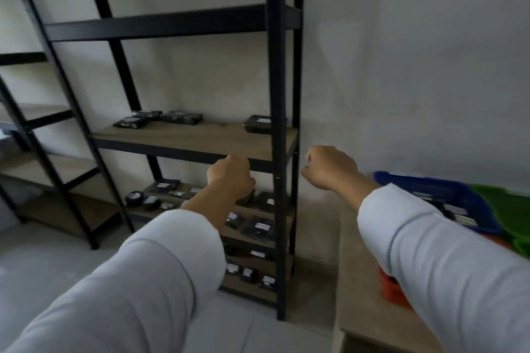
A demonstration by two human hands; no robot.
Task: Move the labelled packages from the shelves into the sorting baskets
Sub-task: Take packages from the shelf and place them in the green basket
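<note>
To your far left stands a second rack point(43, 129) whose boards look bare from here, so nothing there seems to call for your hands. The main shelves point(198, 137) face you, and the packages point(157, 119) lie flat on the boards with their white labels turned up, probably so each one can be read before you sort it. A few sit at the back of the board at hand height; many more crowd the lower boards, partly hidden behind your left forearm.

Your left hand point(231, 178) reaches out in front of the shelf edge, wrist straight, back of the hand toward you. Its fingers curl under and out of sight, and I cannot tell whether they hold anything.

Your right hand point(328, 166) hangs in the air just right of the rack's post, raised to the same height, fingers loosely curled and empty as far as I can see.

At your right, the baskets sit together on a table point(370, 281), near enough to drop into: the blue basket point(430, 183) already holds some packages, with a green basket point(507, 203) beside it and a red basket point(393, 289) below your right sleeve.
</note>
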